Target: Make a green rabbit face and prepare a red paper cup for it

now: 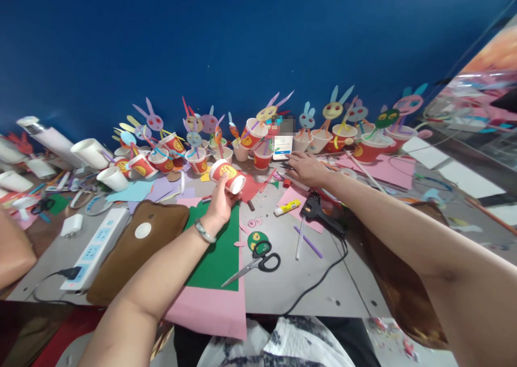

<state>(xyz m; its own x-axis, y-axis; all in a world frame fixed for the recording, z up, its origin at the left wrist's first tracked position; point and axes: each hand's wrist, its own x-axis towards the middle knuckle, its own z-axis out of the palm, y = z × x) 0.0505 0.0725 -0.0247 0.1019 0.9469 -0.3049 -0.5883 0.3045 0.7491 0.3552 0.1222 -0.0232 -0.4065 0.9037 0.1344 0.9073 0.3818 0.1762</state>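
My left hand is closed around a red and white paper cup, tipped on its side with one end towards the lower right. My right hand reaches out low over the table, its fingers stretched towards a propped phone with a lit screen. Whether a fingertip touches the phone I cannot tell. Below the hands lie black-handled scissors, a green round paper face, a yellow glue stick and a black glue gun. Green paper lies under my left forearm.
Along the blue wall stand several cups holding paper rabbit faces. At left are a power strip, a brown pouch and another person's arm. The glue gun's cord runs to the table's front edge.
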